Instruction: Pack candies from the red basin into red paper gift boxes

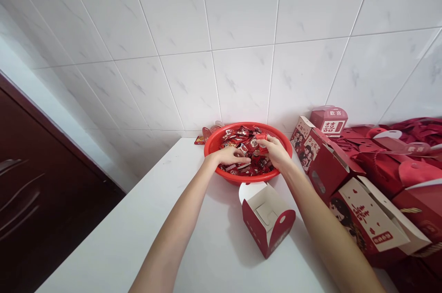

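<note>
A red plastic basket [211, 148] holds a heap of red-wrapped candies [238, 135]. Both my hands are inside its rim. My left hand [230, 156] lies over the candies on the left, fingers stretched out and apart from the thumb, touching the wrappers. On the right side, my right hand [274, 151] has its fingers closed on a red-wrapped candy [262, 138]; its far fingertips are partly hidden. In front of the basket, between my forearms, stands an open red gift box [255, 233] with a white inside and nothing in it.
Several red and cream gift boxes [369, 215] crowd the right side, some standing open. A closed small box [329, 120] stands by the tiled wall [241, 81]. Small packets [200, 140] lie behind the basket's left rim. The white table [165, 182] ends at a diagonal left edge.
</note>
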A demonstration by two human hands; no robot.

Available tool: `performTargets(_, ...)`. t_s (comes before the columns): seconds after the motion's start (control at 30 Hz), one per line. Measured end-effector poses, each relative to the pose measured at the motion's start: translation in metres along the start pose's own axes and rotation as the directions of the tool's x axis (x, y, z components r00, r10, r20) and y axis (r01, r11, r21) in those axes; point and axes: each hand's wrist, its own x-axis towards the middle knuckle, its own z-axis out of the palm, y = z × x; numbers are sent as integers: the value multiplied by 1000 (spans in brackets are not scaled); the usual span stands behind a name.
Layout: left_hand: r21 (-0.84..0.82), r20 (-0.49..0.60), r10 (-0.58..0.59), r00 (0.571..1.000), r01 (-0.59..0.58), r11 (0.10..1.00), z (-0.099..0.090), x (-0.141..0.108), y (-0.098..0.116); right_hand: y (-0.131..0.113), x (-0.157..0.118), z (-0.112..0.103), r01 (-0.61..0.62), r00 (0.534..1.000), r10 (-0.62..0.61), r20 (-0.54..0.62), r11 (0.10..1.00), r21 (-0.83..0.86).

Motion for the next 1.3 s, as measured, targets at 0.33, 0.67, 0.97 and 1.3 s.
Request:
performTargets(0.33, 52, -37, -1, 999, 3, 999, -1, -3, -2, 0, -2, 1, -30, 999, 30, -27, 1000, 1)
performTargets(0.67, -50, 56, 47, 997, -44, 998, 0, 1, -11, 3, 0, 0, 16, 1000, -16, -3, 1000, -3)
performTargets(0.97, -296, -155, -2, 988, -45, 954, 3, 3, -4, 3, 2, -1, 6, 999, -4, -45, 999, 48)
performTargets(1.3, -375, -406, 62, 912, -228, 898, -1, 3, -9, -3, -2, 0, -18, 998, 23, -57, 997, 82)
